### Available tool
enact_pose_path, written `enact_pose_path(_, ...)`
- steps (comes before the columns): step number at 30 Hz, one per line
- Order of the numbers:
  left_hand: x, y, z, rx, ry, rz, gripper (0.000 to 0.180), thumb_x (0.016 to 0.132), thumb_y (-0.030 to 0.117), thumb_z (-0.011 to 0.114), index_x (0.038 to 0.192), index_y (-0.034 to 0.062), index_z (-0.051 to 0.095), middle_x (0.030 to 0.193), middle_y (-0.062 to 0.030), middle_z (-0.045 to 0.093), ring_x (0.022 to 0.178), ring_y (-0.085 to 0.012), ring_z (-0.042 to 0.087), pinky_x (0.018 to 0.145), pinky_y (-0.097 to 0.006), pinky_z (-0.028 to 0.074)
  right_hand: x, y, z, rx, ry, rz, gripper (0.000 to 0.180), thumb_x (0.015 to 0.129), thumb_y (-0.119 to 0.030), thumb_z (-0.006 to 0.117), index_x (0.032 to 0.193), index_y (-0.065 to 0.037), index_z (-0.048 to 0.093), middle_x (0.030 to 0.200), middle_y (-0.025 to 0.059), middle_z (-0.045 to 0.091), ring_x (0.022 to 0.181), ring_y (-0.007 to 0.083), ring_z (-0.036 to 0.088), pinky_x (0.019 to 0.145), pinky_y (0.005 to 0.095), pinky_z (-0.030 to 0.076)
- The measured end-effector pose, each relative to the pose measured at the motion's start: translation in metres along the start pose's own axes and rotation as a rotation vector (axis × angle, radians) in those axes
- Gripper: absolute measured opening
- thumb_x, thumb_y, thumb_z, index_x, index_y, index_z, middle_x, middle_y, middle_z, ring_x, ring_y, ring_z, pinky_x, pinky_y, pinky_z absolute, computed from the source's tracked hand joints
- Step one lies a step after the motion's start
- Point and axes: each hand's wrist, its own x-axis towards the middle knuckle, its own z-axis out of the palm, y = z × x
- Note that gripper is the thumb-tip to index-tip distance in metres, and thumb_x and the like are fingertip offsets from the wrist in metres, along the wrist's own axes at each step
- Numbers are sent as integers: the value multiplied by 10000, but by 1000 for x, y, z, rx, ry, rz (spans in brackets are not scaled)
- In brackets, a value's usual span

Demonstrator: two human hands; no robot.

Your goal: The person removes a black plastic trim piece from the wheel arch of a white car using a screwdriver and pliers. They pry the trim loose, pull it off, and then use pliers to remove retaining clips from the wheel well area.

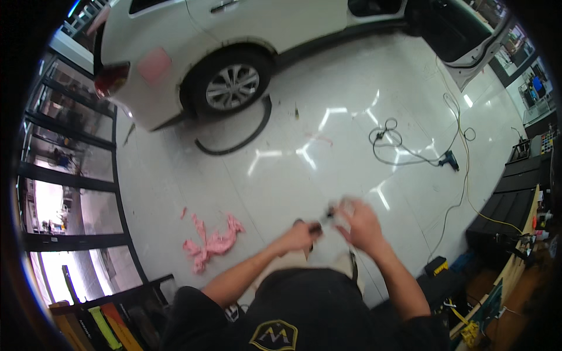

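Note:
My left hand (300, 236) is closed in front of my body, its fingers around a small dark object (316, 228) that I cannot make out. To its right and slightly higher, my right hand (362, 225) is smeared by motion. Another small dark and pale object (331, 213), too blurred to name, is at its fingertips, and its fingers look pinched around it. The two hands are close together but apart. On the floor to the left of them lies a crumpled heap of pink film (213, 244).
A white car (304, 26) stands ahead, its rear wheel (232, 88) beside a curved black trim strip (249, 139) on the floor. A heat gun (449, 161) with a looped cord (386, 140) lies to the right. Black cases (503, 199) line the right side; glazed doors (82, 169) stand left.

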Motion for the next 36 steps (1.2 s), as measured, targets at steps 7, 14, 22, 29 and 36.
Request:
enact_pose_path(7, 43, 19, -194, -695, 589, -90, 245, 975, 249, 612, 942, 7, 594, 737, -53, 619, 716, -148, 646, 690, -314, 516, 202, -13, 42, 827, 92, 427, 721, 822, -216, 776, 1431, -16, 445, 1316, 191, 562, 1219, 319, 554, 969, 423, 476)
enact_pose_path(14, 153, 5, -342, -762, 885, -281, 330, 961, 273, 649, 758, 20, 588, 610, -49, 586, 543, -143, 591, 529, -306, 495, 347, -2, 162, 1254, -371, 431, 1060, 771, -310, 867, 1544, -10, 207, 1426, 210, 476, 1252, 286, 536, 962, 393, 496)
enact_pose_path(22, 294, -103, -493, -711, 636, -322, 414, 946, 315, 661, 1193, -6, 574, 975, -58, 636, 871, -140, 591, 799, -299, 483, 558, 97, 246, 1156, -519, 504, 811, 771, -187, 805, 1432, 9, 378, 1146, 122, 581, 1014, 204, 592, 893, 321, 491)
enact_pose_path(29, 410, -182, -647, -991, 705, -130, 381, 1018, 318, 568, 1256, 21, 578, 1127, -83, 687, 1008, -141, 633, 923, -330, 470, 724, 168, 323, 1071, -519, 558, 731, 760, 22, 564, 1460, -2, 357, 1225, 137, 558, 1151, 244, 549, 1029, 332, 418)
enact_pose_path(36, 481, -306, -792, -645, 981, 159, 276, 1041, 260, 539, 1116, 17, 645, 1012, -106, 726, 971, -164, 673, 897, -326, 495, 851, 192, 474, 974, -310, 190, 823, 744, 30, 535, 1521, 6, 265, 1358, 267, 439, 1273, 414, 466, 1073, 386, 381)
